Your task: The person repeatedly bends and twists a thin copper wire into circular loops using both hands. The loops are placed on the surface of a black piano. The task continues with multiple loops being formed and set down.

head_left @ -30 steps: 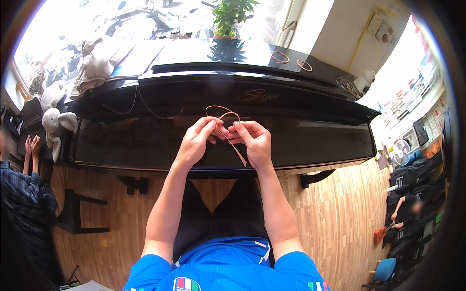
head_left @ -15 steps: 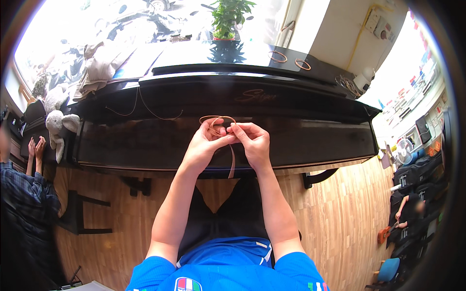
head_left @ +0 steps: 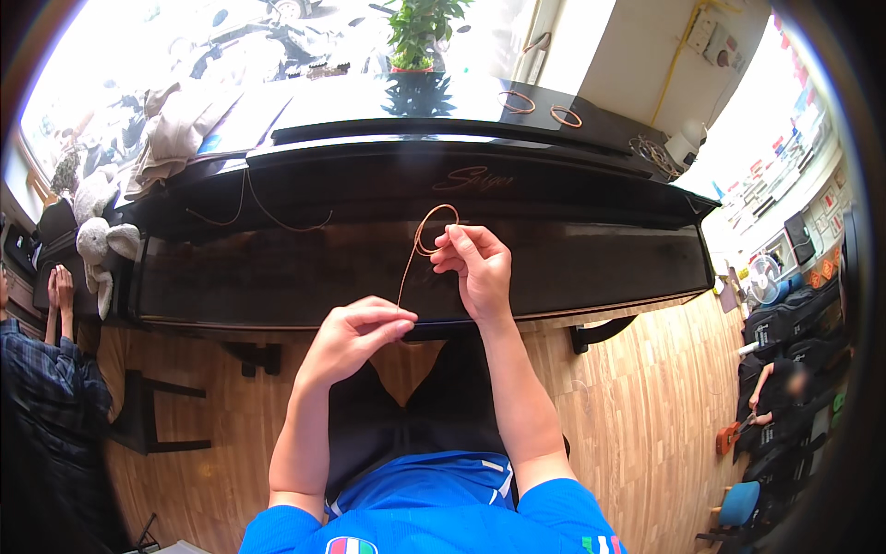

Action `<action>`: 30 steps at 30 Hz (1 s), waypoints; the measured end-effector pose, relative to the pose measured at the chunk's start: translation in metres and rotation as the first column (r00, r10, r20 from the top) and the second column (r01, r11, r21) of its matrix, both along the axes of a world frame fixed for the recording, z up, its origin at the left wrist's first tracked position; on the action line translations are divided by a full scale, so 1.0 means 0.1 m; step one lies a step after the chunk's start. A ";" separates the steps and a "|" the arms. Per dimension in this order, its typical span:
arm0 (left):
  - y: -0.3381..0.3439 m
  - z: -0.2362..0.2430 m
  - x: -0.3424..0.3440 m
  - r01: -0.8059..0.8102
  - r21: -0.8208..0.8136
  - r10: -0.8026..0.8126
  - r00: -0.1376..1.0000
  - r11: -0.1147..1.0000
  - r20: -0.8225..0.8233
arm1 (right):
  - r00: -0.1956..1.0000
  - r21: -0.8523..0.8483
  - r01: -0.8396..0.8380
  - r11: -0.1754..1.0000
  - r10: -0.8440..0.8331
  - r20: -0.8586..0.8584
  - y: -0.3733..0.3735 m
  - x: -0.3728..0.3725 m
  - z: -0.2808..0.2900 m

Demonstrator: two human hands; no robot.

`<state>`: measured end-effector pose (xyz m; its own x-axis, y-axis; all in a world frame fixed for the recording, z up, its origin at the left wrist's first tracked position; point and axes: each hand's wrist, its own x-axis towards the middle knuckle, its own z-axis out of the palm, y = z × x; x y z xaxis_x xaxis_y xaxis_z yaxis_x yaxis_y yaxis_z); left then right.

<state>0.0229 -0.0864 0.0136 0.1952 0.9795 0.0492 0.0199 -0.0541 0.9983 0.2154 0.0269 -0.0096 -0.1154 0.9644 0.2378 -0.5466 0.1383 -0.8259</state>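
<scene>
A thin copper-coloured wire string [head_left: 411,266], partly coiled into loops, is stretched between my hands above the front of a black piano [head_left: 277,268]. Its loops are pinched between the thumb and fingers of my right hand [head_left: 482,268], the other fingers curled. Lower and nearer to me, my left hand [head_left: 349,340] has thumb and fingertips pressed together on the string's straight stretch. Two similar coils [head_left: 517,109] rest apart on the piano's top. At the left, a loose thin string [head_left: 277,224] hangs down the piano's front.
A potted plant [head_left: 417,35], crumpled grey cloth [head_left: 171,148] and a tangled bundle of wire [head_left: 652,155] sit on the piano top. Beside its left end are a grey plush elephant [head_left: 94,242], a seated person [head_left: 46,369] and a black stool [head_left: 157,415]. Another person holds a ukulele [head_left: 729,438] far right.
My hands were close together on the coil. The left has moved down and nearer me, drawing one stretch of string straight, while the right keeps the loops.
</scene>
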 end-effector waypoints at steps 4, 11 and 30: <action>0.04 0.16 -0.04 -0.279 0.356 0.385 0.880 0.892 -0.276 | 0.999 -0.014 -0.024 1.000 0.023 -0.030 0.00 0.05 0.00; 0.48 -0.04 0.03 -0.451 0.527 0.507 0.861 0.720 0.044 | 1.000 0.008 -0.001 1.000 0.001 0.000 0.01 0.01 -0.01; 0.63 0.04 0.11 -0.066 0.488 0.347 0.786 0.870 -0.512 | 0.964 0.064 0.067 0.996 -0.081 0.253 -0.08 -0.13 0.02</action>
